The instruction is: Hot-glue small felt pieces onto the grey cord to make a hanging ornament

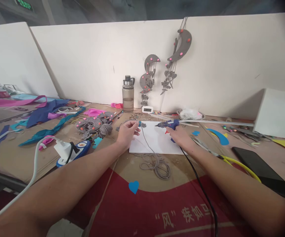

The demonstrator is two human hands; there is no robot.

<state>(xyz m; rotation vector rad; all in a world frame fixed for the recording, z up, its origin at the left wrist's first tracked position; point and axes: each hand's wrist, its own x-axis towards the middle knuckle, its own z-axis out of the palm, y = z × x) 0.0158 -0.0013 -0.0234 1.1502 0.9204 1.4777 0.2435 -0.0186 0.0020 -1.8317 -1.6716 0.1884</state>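
Observation:
My left hand (127, 134) pinches a small teal piece (139, 123) with a bit of grey yarn at it, over the left part of a white sheet (162, 148). From there a grey yarn strand runs down to a loose coil of yarn (162, 168) on the cardboard. In my right hand (179, 135) is a blue hot glue gun (173, 124), its dark nozzle pointing left toward the teal piece but apart from it. Its black cord (194, 169) trails toward me. A blue felt heart (133, 187) lies nearer me.
Left are grey yarn and felt pieces (95, 125), fabric strips (46, 126) and a power strip (79, 149). Behind stand a water bottle (128, 95) and small clock (147, 109). Yellow-handled scissors (241, 166) and a phone (263, 171) lie right. Moon-shaped hangings (185, 44) hang on the white board.

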